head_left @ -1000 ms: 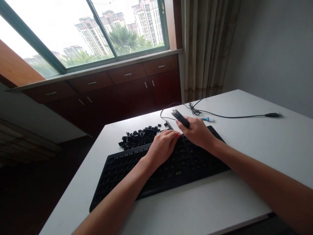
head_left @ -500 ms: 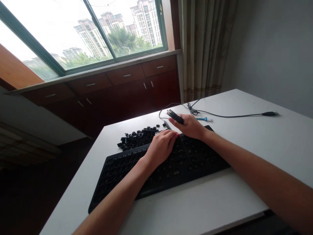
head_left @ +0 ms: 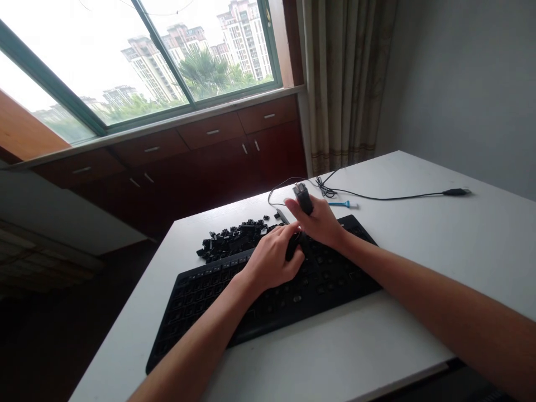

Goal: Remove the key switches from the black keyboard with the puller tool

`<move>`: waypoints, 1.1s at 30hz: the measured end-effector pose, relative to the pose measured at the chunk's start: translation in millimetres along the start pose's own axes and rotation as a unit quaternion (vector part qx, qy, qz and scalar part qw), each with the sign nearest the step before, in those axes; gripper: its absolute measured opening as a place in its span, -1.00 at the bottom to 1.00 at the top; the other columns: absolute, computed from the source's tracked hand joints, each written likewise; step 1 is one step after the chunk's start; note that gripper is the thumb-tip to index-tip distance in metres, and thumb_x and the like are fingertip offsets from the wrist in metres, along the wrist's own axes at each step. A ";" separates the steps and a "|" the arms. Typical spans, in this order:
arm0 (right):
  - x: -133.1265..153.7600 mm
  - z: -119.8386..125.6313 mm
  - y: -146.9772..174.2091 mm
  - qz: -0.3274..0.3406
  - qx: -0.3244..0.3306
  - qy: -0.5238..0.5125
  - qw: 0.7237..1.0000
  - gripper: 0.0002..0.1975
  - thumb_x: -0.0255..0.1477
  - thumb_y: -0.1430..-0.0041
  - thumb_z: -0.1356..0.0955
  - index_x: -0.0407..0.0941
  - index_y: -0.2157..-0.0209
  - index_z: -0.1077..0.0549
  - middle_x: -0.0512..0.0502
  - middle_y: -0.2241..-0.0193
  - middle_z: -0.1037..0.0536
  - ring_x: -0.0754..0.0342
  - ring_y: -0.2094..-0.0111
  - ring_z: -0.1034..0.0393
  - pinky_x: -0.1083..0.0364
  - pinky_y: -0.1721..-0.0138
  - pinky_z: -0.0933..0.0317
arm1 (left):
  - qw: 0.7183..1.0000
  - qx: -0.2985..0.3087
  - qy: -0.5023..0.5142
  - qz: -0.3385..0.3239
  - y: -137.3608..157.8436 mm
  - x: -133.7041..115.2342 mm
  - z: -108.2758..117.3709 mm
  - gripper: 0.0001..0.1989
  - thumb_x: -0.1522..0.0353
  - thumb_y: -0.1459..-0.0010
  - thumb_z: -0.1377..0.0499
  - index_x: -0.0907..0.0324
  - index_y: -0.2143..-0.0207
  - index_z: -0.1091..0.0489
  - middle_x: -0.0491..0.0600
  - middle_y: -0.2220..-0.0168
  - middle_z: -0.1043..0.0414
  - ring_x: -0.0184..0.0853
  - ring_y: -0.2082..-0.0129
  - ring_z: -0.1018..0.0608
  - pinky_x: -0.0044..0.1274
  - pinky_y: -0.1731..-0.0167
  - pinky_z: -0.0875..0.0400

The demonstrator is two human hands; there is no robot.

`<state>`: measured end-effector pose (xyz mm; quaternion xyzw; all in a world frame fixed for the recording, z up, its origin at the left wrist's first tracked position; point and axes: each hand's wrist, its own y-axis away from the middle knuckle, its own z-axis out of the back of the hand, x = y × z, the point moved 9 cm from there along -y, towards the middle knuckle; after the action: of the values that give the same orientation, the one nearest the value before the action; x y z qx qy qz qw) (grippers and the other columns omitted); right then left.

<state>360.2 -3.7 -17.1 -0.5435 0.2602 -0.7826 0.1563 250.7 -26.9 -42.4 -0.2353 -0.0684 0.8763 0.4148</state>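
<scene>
Dial centred on the keyboard, twelve pointing away from the person. The keyboard point(head_left: 203, 293) lies flat on the table point(head_left: 355, 335), tilted in view so its left end is nearer. The left hand point(head_left: 274, 254) rests over its middle, fingers bent, thumb set apart; whether it pinches anything in the dark gap, I cannot tell. The right hand point(head_left: 320, 220), at one o'clock, is closed around a black tool point(head_left: 304, 198), its top end jutting up, its lower end hidden.

The keyboard should be stiff and light, probably smooth plastic apt to slide if pushed; its long rims look the best hold, away from the exposed sockets. The tool seems firm and hand-sized, best held around its shaft.

Loose black keys point(head_left: 232, 239) heap at eleven, just beside the far rim, light and easily scattered. A blue brush point(head_left: 344, 204) lies at one, a coiled cable point(head_left: 393, 198) near two. The table's left edge runs near at nine; open room is widest from three to four.
</scene>
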 end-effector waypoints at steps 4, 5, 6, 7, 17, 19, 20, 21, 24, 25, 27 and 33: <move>0.6 -7.3 -1.4 -0.015 0.031 0.000 0.999 -0.57 -0.06 -0.26 -0.31 -0.12 0.48 -0.32 0.10 0.62 -0.32 0.21 0.55 -0.16 0.17 0.44 -0.08 | 0.999 -0.043 0.025 0.012 1.3 2.4 8.2 -0.60 0.39 -0.11 -0.14 0.20 -0.03 -0.28 0.05 0.10 -0.48 -0.22 0.11 -0.51 -0.35 0.05 -0.45; -0.2 -6.2 -1.4 -0.021 0.028 -0.005 0.999 -0.57 -0.06 -0.27 -0.30 -0.12 0.47 -0.32 0.09 0.61 -0.32 0.20 0.55 -0.17 0.17 0.45 -0.09 | 0.998 -0.053 0.043 0.012 1.4 3.3 11.8 -0.56 0.41 -0.11 -0.13 0.20 -0.08 -0.27 0.04 0.06 -0.48 -0.24 0.08 -0.51 -0.36 0.02 -0.44; -2.2 -3.2 -1.1 -0.032 0.017 -0.012 0.999 -0.58 -0.05 -0.27 -0.30 -0.11 0.44 -0.32 0.09 0.59 -0.33 0.19 0.54 -0.18 0.16 0.45 -0.10 | 0.996 -0.060 0.062 0.013 1.5 4.6 15.8 -0.52 0.44 -0.11 -0.12 0.18 -0.12 -0.26 0.02 0.03 -0.48 -0.28 0.05 -0.51 -0.39 -0.01 -0.44; -5.2 0.3 -0.3 -0.046 0.003 -0.017 0.999 -0.60 -0.05 -0.26 -0.32 -0.10 0.41 -0.32 0.09 0.58 -0.34 0.19 0.53 -0.20 0.16 0.45 -0.11 | 0.995 -0.064 0.079 0.017 1.8 6.7 20.3 -0.52 0.46 -0.13 -0.10 0.15 -0.13 -0.26 0.00 0.01 -0.48 -0.31 0.04 -0.51 -0.41 -0.03 -0.43; -15.2 3.5 8.6 -0.124 0.005 -0.124 0.984 -0.63 -0.12 -0.23 -0.37 -0.04 0.10 -0.24 0.06 0.40 -0.43 0.19 0.55 -0.29 0.15 0.54 -0.20 | 0.996 -0.082 -0.031 0.037 44.8 34.5 64.1 -0.68 0.43 -0.24 -0.07 0.11 -0.04 -0.37 -0.01 0.03 -0.48 -0.32 0.07 -0.53 -0.40 0.05 -0.47; -3.9 3.9 8.2 -0.099 0.016 -0.089 0.991 -0.63 -0.16 -0.14 -0.45 -0.08 0.13 -0.42 0.00 0.39 -0.49 0.15 0.48 -0.36 0.13 0.47 -0.24 | 0.993 -0.087 -0.077 0.007 55.1 34.9 66.1 -0.66 0.43 -0.25 -0.07 0.13 -0.07 -0.35 0.00 0.01 -0.48 -0.29 0.03 -0.51 -0.39 0.04 -0.47; 0.4 3.6 8.6 -0.092 0.019 -0.091 0.991 -0.65 -0.19 -0.10 -0.48 -0.10 0.16 -0.49 -0.02 0.39 -0.51 0.14 0.44 -0.37 0.13 0.43 -0.26 | 0.991 -0.094 -0.099 -0.008 59.7 34.4 67.5 -0.65 0.43 -0.25 -0.07 0.14 -0.08 -0.34 0.00 0.01 -0.48 -0.29 0.03 -0.51 -0.38 0.05 -0.47; 3.2 3.2 9.5 -0.091 0.019 -0.103 0.990 -0.67 -0.22 -0.06 -0.51 -0.10 0.19 -0.53 -0.03 0.38 -0.53 0.13 0.41 -0.39 0.13 0.40 -0.27 | 0.987 -0.101 -0.120 -0.023 63.7 33.3 68.7 -0.65 0.43 -0.25 -0.07 0.15 -0.08 -0.33 0.00 0.01 -0.49 -0.29 0.04 -0.51 -0.37 0.06 -0.47; 4.4 -0.7 13.9 -0.110 0.011 -0.184 0.977 -0.74 -0.29 -0.02 -0.54 -0.08 0.24 -0.58 -0.03 0.34 -0.57 0.14 0.33 -0.40 0.14 0.30 -0.28 | 0.978 -0.099 -0.174 -0.061 73.4 26.5 69.8 -0.68 0.43 -0.25 -0.07 0.18 -0.05 -0.35 0.00 0.02 -0.50 -0.26 0.08 -0.50 -0.33 0.08 -0.46; 3.5 -2.9 15.1 -0.120 0.008 -0.212 0.970 -0.76 -0.30 -0.03 -0.54 -0.07 0.25 -0.59 -0.01 0.32 -0.57 0.15 0.32 -0.39 0.15 0.28 -0.28 | 0.977 -0.093 -0.182 -0.066 75.9 24.2 69.8 -0.69 0.43 -0.25 -0.07 0.19 -0.03 -0.36 0.00 0.02 -0.49 -0.26 0.09 -0.50 -0.33 0.09 -0.46; 1.7 -8.7 15.5 -0.142 0.003 -0.254 0.957 -0.78 -0.32 -0.05 -0.53 -0.06 0.25 -0.60 0.00 0.32 -0.55 0.19 0.33 -0.36 0.17 0.27 -0.27 | 0.976 -0.088 -0.188 -0.060 80.1 20.8 70.8 -0.72 0.42 -0.25 -0.05 0.19 0.00 -0.38 0.00 0.02 -0.48 -0.25 0.09 -0.50 -0.33 0.09 -0.46; 17.5 -35.3 -13.3 -0.138 0.008 -0.262 0.955 -0.74 -0.20 -0.10 -0.49 -0.07 0.26 -0.56 -0.04 0.27 -0.50 0.16 0.32 -0.33 0.17 0.34 -0.26 | 0.985 -0.039 -0.168 0.007 83.8 26.5 57.9 -0.68 0.38 -0.27 0.01 0.23 -0.01 -0.39 0.05 0.00 -0.46 -0.21 0.07 -0.48 -0.29 0.05 -0.45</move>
<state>321.5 6.3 -5.6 -0.7586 0.1268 -0.6289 0.1140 150.8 -56.7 -27.3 -0.1008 -0.1698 0.9028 0.3821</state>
